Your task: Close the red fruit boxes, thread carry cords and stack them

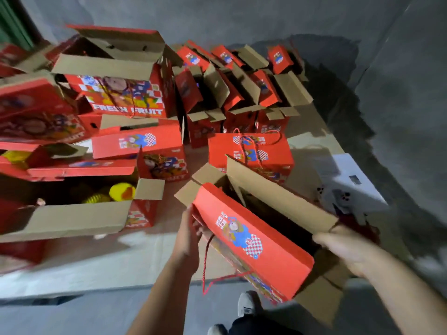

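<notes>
I hold an open red fruit box (251, 240) in front of me, its brown flaps up and its inside dark. My left hand (191, 228) grips the box's left end near the red flap. My right hand (343, 247) grips the right end by the far brown flap. A red carry cord (208, 269) hangs loose from the box's near side. A closed red box with a cord threaded through its top (251, 153) stands just beyond. An open box holding yellow-netted fruit (72, 204) sits at the left.
Several open red boxes (229, 93) crowd the back of the cardboard-covered floor; a stack with a "FRESH FRUIT" box (125, 97) rises at the left. A white box (348, 182) lies to the right. My shoes (246, 305) show at the bottom on grey floor.
</notes>
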`<state>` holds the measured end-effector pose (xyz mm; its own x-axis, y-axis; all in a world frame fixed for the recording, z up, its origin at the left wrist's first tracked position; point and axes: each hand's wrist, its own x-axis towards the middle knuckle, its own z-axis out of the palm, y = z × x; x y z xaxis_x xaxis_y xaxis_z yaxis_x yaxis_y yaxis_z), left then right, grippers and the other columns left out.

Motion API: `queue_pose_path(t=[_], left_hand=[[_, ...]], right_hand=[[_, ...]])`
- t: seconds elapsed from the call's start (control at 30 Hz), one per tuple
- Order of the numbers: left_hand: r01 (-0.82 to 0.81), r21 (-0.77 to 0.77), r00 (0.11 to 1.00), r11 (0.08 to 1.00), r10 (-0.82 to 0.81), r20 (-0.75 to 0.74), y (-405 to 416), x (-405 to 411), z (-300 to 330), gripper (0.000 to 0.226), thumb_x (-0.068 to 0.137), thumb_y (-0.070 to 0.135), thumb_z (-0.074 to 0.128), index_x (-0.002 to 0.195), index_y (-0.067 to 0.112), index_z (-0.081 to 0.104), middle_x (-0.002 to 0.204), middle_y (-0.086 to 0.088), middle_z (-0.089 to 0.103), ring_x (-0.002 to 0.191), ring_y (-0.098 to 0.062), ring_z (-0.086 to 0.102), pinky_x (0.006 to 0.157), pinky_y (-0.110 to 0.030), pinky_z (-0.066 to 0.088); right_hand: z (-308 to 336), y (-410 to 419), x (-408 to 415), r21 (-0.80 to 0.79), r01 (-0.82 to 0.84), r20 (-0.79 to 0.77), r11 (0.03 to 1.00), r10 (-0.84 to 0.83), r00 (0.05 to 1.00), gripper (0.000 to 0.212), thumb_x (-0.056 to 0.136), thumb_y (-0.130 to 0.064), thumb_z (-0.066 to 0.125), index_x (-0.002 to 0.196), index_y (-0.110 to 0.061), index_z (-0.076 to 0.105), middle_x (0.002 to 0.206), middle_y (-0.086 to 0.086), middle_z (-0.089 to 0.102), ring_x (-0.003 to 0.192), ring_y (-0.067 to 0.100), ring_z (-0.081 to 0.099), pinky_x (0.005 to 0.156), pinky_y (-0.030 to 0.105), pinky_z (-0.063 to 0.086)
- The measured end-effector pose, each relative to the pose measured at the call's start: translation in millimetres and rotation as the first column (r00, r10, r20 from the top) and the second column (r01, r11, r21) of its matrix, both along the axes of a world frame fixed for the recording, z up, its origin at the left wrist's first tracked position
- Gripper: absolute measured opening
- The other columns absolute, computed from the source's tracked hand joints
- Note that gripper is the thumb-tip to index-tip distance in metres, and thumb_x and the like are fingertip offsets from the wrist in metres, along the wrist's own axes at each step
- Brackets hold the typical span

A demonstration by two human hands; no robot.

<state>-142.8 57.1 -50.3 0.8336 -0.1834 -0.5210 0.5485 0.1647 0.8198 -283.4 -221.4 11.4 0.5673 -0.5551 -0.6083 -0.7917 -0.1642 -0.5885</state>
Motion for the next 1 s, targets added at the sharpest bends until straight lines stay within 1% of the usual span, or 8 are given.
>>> queue_pose_path(t=[0.13, 0.3, 0.4, 0.5, 0.63, 0.77, 0.87, 1.0], left_hand=[[-0.087, 0.082, 0.996, 0.993, 0.087, 0.0, 31.5, 12.5, -10.1, 0.053, 0.097, 0.075, 0.042, 0.125, 0.036, 0.066, 0.128, 0.011, 0.069, 0.12, -0.007, 0.064, 0.1, -0.033, 0.04], [0.021, 0.293, 0.995, 0.956, -0.05, 0.09, 37.4, 33.0, -15.7, 0.048, 0.101, 0.049, 0.059, 0.135, 0.015, 0.057, 0.115, -0.009, 0.066, 0.116, -0.019, 0.058, 0.088, -0.028, 0.048], [0.156, 0.191, 0.965, 0.969, -0.19, 0.178, 45.4, 45.6, -5.7, 0.032, 0.106, 0.033, 0.057, 0.136, 0.02, 0.056, 0.119, -0.009, 0.064, 0.12, -0.019, 0.059, 0.107, -0.037, 0.048], [0.351, 0.113, 0.894, 0.93, -0.368, 0.256, 63.9, 48.8, 2.5, 0.021, 0.1, 0.028, 0.067, 0.115, 0.015, 0.063, 0.099, 0.003, 0.072, 0.098, -0.011, 0.067, 0.088, -0.026, 0.055], [0.641, 0.162, 0.752, 0.75, -0.656, 0.062, 64.8, 42.6, 13.4, 0.069, 0.063, 0.066, 0.092, 0.114, 0.022, 0.077, 0.114, 0.005, 0.075, 0.111, -0.014, 0.07, 0.095, -0.034, 0.057], [0.502, 0.539, 0.669, 0.677, -0.698, 0.255, 40.7, 45.1, 5.7, 0.127, 0.065, 0.065, 0.092, 0.161, 0.048, 0.012, 0.161, 0.002, 0.03, 0.152, -0.026, 0.027, 0.12, -0.06, 0.035], [0.399, 0.717, 0.61, 0.572, -0.749, 0.258, 45.6, 47.5, -1.1, 0.131, 0.061, 0.087, 0.079, 0.159, 0.056, -0.003, 0.167, 0.018, 0.003, 0.155, -0.028, 0.008, 0.123, -0.063, 0.025], [0.405, 0.749, 0.517, 0.525, -0.807, 0.286, 47.8, 49.9, -3.2, 0.128, 0.069, 0.096, 0.059, 0.159, 0.051, -0.02, 0.172, 0.015, -0.018, 0.161, -0.024, -0.01, 0.125, -0.066, 0.015]], right_hand=[[19.5, -4.8, 93.9, -0.148, -0.354, 0.044, 0.924, 0.363, 0.931, 0.011, 0.089, -0.003, 0.069, 0.09, -0.014, 0.069, 0.078, 0.006, 0.071, 0.073, 0.021, 0.064, 0.066, 0.029, 0.048], [-4.0, -34.5, 133.5, -0.711, -0.49, -0.175, 0.504, 0.549, 0.818, 0.061, 0.084, -0.05, 0.077, 0.137, -0.032, 0.053, 0.141, 0.001, 0.06, 0.135, 0.03, 0.049, 0.119, 0.048, 0.022], [-19.3, -55.0, 111.2, -0.674, -0.396, -0.213, 0.623, 0.35, 0.912, 0.1, 0.077, -0.074, 0.07, 0.157, -0.038, 0.021, 0.164, 0.004, 0.031, 0.148, 0.036, 0.029, 0.117, 0.054, 0.024], [-29.3, -64.1, 66.7, -0.357, -0.205, 0.032, 0.911, 0.231, 0.972, 0.114, 0.073, -0.063, 0.082, 0.161, -0.031, 0.017, 0.162, 0.008, 0.038, 0.138, 0.026, 0.045, 0.109, 0.047, 0.041], [-51.0, -35.2, 30.0, 0.017, -0.043, 0.202, 0.999, 0.039, 0.979, 0.109, 0.075, -0.037, 0.089, 0.162, -0.026, 0.023, 0.157, 0.003, 0.04, 0.137, 0.023, 0.045, 0.105, 0.035, 0.038], [-59.0, -16.4, 32.3, -0.031, 0.253, 0.492, 0.967, -0.206, 0.846, 0.073, 0.091, -0.018, 0.076, 0.154, -0.031, 0.041, 0.148, 0.002, 0.053, 0.133, 0.014, 0.054, 0.101, 0.036, 0.045], [-45.7, -14.7, 28.4, -0.293, 0.181, 0.619, 0.939, 0.042, 0.785, 0.057, 0.094, -0.014, 0.065, 0.147, -0.032, 0.051, 0.125, -0.02, 0.066, 0.1, -0.021, 0.058, 0.081, 0.011, 0.045], [-32.6, -20.2, 30.2, -0.493, -0.046, 0.537, 0.869, 0.346, 0.769, 0.04, 0.096, -0.03, 0.063, 0.132, -0.048, 0.061, 0.101, -0.002, 0.076, 0.072, 0.016, 0.071, 0.064, 0.039, 0.061]])
